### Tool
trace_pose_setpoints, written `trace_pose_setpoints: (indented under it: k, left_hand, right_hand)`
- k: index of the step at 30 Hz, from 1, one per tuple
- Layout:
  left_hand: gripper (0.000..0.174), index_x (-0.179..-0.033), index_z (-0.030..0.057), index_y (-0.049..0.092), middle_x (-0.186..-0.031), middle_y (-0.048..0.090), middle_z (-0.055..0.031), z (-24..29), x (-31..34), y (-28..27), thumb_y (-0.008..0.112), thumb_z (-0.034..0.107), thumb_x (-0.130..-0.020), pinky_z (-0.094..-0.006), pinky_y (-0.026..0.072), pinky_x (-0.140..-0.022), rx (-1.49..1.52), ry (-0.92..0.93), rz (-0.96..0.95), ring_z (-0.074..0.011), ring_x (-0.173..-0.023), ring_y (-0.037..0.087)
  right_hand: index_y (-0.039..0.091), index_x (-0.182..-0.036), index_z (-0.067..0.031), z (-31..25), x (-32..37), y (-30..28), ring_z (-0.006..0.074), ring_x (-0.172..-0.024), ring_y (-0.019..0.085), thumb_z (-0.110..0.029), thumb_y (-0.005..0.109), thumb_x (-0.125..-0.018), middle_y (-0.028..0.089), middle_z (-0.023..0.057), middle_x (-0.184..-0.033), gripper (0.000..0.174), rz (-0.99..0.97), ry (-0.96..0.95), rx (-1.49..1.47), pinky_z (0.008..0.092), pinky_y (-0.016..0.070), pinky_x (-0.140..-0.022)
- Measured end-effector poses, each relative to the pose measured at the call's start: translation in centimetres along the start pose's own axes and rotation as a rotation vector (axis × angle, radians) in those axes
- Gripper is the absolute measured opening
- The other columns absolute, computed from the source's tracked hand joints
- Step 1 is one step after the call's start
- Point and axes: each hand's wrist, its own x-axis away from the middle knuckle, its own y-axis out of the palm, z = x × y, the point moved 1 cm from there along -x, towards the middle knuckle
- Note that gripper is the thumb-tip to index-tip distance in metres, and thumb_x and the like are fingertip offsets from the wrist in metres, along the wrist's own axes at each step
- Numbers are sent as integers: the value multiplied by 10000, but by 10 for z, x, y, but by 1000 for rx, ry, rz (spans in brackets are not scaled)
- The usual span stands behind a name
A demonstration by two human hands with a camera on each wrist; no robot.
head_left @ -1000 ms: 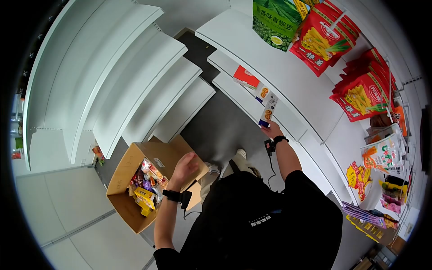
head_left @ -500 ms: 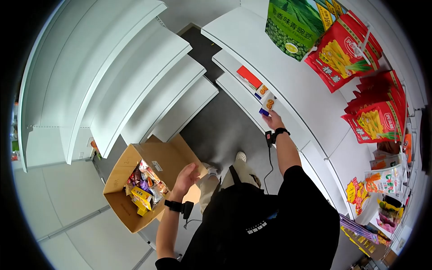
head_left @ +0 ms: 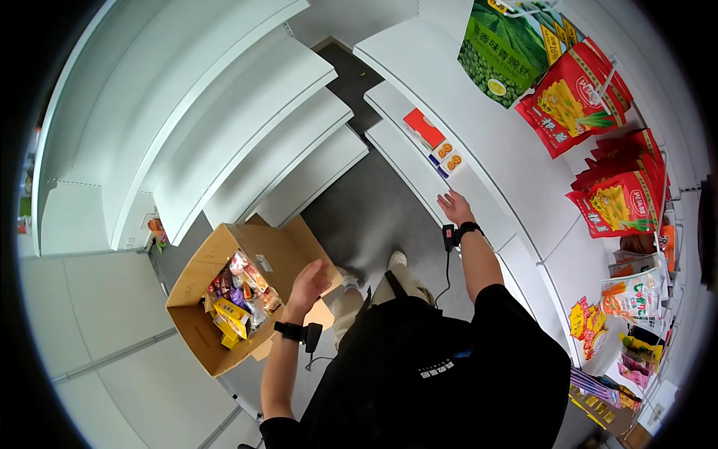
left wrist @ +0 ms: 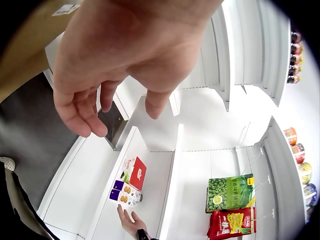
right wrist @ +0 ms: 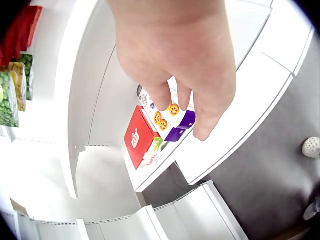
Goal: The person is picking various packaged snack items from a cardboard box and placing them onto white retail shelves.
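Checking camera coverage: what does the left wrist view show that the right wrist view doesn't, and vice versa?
Only left wrist: the left hand, a row of bottles, a row of round tubs.
Only right wrist: the left shoe, at the frame's edge.
Both: the right hand, red box, two purple-ended boxes, green snack bags.

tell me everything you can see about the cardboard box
The cardboard box is a plain brown carton, open, with its flaps spread outward and a small white label on the side toward the shelves. Its opening shows a jumble of snack packets, some purple, plus yellow packs. It stands to the person's left; what it rests on is mostly hidden. The left hand hovers near it; contact is unclear in the head view.
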Motion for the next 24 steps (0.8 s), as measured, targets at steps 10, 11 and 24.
trace_pose_setpoints:
  k: [10,11,24]
  left_hand:
    - [280,-1061,113,551,-1061,578,-38,10,14,-8,621,295,-860,-331,474,-692,191,46,2,-179,-811,571]
    - [281,-1062,116,554,-1061,579,-36,10,14,-12,624,295,-858,-333,473,-694,207,48,-2,-182,-813,571]
    - [276,-1028,133,571,-1028,589,-23,-11,34,-70,579,365,-879,-317,470,-768,344,169,18,-178,-878,574]
  right_hand:
    - [299,-1276,47,19,75,11,401,-1184,425,-74,503,-882,322,212,-1334,460,-37,-6,-248,464,420,-979]
    - [299,-1277,46,24,78,12,400,-1181,427,-75,505,-881,331,211,-1326,462,-42,4,-263,464,421,-978]
    - [329,-1289,6,49,78,6,370,-1197,443,-154,513,-905,444,243,-1264,455,-82,110,-242,461,401,-1013]
